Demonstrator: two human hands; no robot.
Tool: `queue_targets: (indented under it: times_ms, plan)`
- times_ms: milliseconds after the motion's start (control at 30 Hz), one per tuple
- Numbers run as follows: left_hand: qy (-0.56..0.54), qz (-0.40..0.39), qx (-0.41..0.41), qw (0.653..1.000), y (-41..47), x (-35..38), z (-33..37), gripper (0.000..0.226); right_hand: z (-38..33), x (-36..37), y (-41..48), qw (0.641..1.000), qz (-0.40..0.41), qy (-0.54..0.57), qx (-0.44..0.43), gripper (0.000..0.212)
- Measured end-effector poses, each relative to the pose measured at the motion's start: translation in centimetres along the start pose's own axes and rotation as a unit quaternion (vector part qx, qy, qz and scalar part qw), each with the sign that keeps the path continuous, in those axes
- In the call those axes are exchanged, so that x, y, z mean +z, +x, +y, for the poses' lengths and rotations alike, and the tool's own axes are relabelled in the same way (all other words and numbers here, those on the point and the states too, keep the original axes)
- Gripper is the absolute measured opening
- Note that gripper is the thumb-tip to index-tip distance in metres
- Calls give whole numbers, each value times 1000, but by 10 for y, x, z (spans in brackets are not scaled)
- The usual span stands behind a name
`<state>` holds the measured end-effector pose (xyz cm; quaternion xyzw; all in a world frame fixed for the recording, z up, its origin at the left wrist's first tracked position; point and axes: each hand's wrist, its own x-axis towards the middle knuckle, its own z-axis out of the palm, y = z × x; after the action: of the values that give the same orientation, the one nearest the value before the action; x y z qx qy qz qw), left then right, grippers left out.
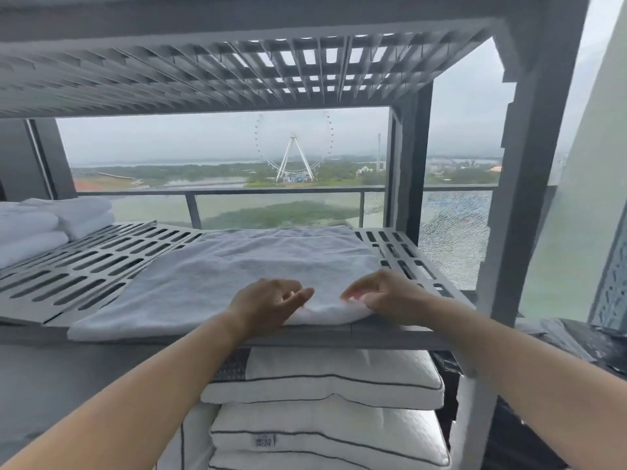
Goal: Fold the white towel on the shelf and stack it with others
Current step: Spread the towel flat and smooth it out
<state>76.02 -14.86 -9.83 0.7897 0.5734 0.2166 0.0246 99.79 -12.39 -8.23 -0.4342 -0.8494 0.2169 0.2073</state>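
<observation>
White terry, soft and a little rumpled: one towel point(237, 276) lies spread flat on the grey plastic shelf point(84, 266), whose surface is cut with rows of rounded slots. Both of my hands are at the towel's near edge, where the cloth is bunched into a low ridge between them. My left hand point(268, 303) rests its heel on that edge, fingers loosely curled and apart, closing on nothing I can see. My right hand point(383, 296) curls its fingers down onto the ridge and grips it. Well to the left of the towel, on the same shelf, sit two stacks point(44, 225) of folded white towels with thick rounded edges, at least four in all. Below the towel at least three puffy white pillows point(322, 385) with thin dark piping lie piled. Above the towel runs one grey grid point(203, 72) of ribs and square holes.
</observation>
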Motion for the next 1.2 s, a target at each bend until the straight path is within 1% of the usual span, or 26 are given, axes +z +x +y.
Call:
queue_targets:
  times_ms: [33, 100, 200, 300, 400, 567, 767, 867, 933, 1000, 1067, 1200]
  plan:
    - [-24, -8, -24, 999, 0, -1, 1, 57, 0, -2, 4, 999, -14, 36, 1, 40]
    - [-47, 0, -59, 997, 2, -2, 0, 45, -2, -5, 16, 999, -10, 53, -7, 34]
    - [-28, 31, -85, 995, 5, -4, -5, 28, -5, -1, 37, 999, 14, 4, -41, 35]
    - [8, 34, -101, 994, 9, -8, -17, 25, -14, 8, 61, 996, -3, -51, -74, 39]
    - [49, 25, -116, 992, 18, -13, -36, 27, -24, 20, 87, 993, -15, -75, -86, 38]
    - [62, 23, -128, 990, 50, -19, -73, 32, -33, 35, 137, 988, -47, -128, -73, 40]
    - [63, -5, -122, 991, 95, -25, -132, 34, -39, 53, 214, 984, -33, -170, -44, 40]
    - [59, -17, -112, 992, 114, -26, -165, 38, -39, 68, 253, 986, -21, -161, -33, 39]
    - [59, -49, -110, 991, 121, -24, -189, 43, -28, 81, 268, 987, -35, -154, -19, 43]
    - [87, -93, -105, 986, 123, -19, -213, 50, -8, 90, 272, 980, -78, -183, 8, 50]
    - [113, -122, -103, 981, 126, -16, -232, 54, 8, 91, 273, 973, -96, -208, 36, 55]
    - [151, -167, -113, 968, 136, -13, -243, 65, 12, 89, 283, 963, -130, -226, 71, 62]
